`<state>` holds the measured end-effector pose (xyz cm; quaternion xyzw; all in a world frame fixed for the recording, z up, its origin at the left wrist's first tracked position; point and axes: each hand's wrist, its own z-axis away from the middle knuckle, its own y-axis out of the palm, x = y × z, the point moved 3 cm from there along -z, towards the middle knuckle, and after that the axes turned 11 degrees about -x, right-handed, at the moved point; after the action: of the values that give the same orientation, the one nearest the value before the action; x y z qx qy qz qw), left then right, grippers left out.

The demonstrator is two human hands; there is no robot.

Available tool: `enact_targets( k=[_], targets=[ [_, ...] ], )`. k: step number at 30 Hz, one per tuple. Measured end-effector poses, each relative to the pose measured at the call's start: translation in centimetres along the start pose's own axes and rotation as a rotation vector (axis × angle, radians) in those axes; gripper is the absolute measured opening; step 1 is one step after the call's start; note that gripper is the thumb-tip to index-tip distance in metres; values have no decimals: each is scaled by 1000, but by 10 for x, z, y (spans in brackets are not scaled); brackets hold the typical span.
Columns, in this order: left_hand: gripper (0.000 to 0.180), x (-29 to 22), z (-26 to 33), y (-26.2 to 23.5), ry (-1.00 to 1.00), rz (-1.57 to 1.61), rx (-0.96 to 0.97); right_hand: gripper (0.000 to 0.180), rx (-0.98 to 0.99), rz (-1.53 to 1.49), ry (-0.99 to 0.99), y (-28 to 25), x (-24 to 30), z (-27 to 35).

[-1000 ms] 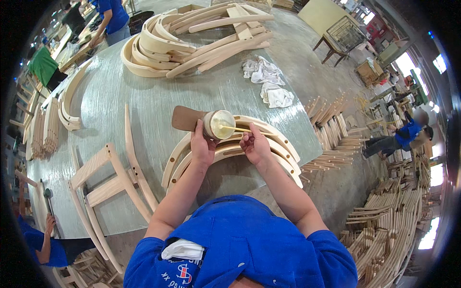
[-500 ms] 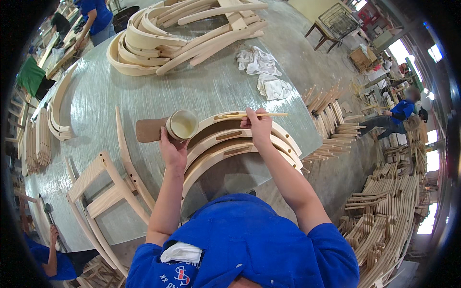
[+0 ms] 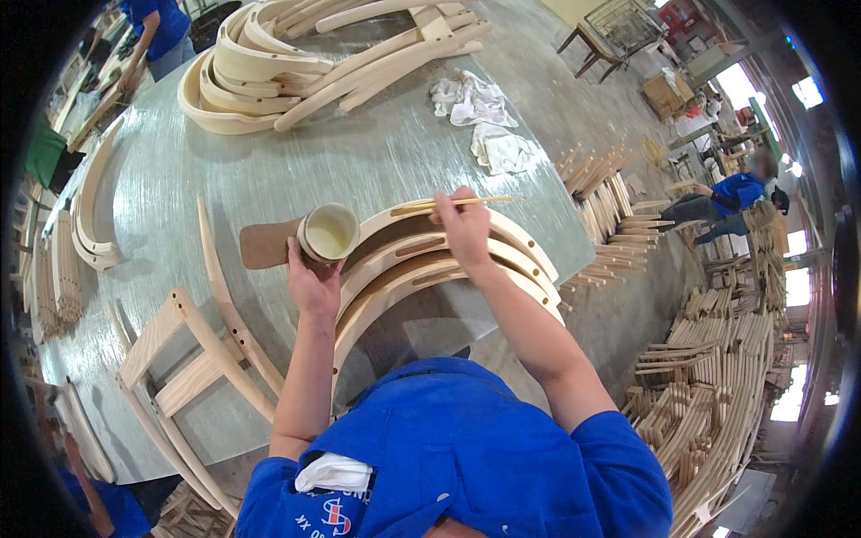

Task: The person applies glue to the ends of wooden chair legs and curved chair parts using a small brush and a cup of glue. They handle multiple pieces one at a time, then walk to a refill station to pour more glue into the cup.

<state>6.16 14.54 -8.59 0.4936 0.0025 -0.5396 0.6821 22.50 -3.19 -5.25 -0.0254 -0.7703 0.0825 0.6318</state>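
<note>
My left hand is closed round a pale cup of cloudy yellowish liquid. A flat brown piece with rounded corners juts out to the left beside the cup; whether it is joined to the cup I cannot tell. Pinched in my right hand is a thin, light wooden stick. Its left end lies at a slot in the farthest of several curved wooden chair parts, which sit nested at the table's near edge. My fingers hide the middle of the stick.
On the grey table lie stacked curved frames at the back, white rags and a wooden chair-back frame at left. Bundled sticks and piled wooden parts stand right. Co-workers are at left and far right.
The whole view has shifted slightly, so the scene sits further left and up. My right hand with the stick has moved a little left along the wood. The cup stays in my left hand.
</note>
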Motion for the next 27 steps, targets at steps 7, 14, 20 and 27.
enact_targets(
  k=[7, 14, 20, 27],
  targets=[
    [39, -2, -10, -6, -17, 15, -29, 26, 221, 195, -58, -4, 4, -7],
    [41, -13, -2, 2, -4, -7, -52, 23, 357, 385, -126, 7, 38, -15],
    [41, -19, 0, 12, 15, -57, -60, 20, 439, 507, -140, 4, 42, -25],
    [43, -9, -16, 10, -75, -11, -44, 13, 516, 345, -192, 20, 49, -10]
  ],
)
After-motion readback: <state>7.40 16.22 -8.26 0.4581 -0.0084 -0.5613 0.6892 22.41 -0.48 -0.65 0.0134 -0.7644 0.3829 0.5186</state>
